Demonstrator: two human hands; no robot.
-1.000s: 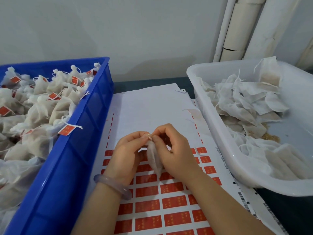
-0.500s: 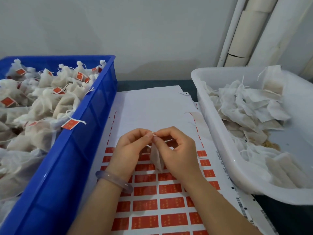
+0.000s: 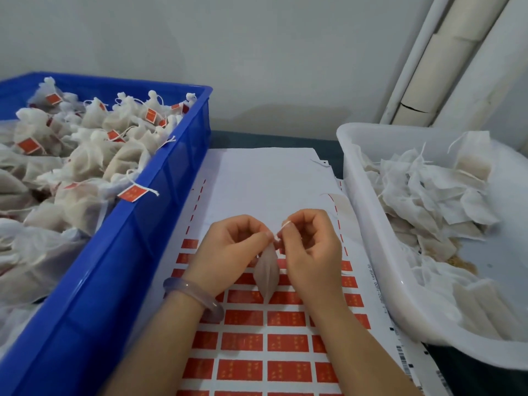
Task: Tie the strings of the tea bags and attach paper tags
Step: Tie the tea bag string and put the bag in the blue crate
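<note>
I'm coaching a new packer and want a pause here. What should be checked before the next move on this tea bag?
1. Grip: left hand pinches the neck of the tea bag, right hand pinches the string: ok.
2. Tea bag hangs from the fingers, over the tag sheet: ok.
3. Knot closed: cannot tell, fingertips hide it.
4. Tag on this bag: not ok, none visible.
5. Red tags left on the sheet under the hands: ok.

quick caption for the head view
Left hand and right hand pinch a tea bag over the tag sheet, between blue crate and white tub.
</note>
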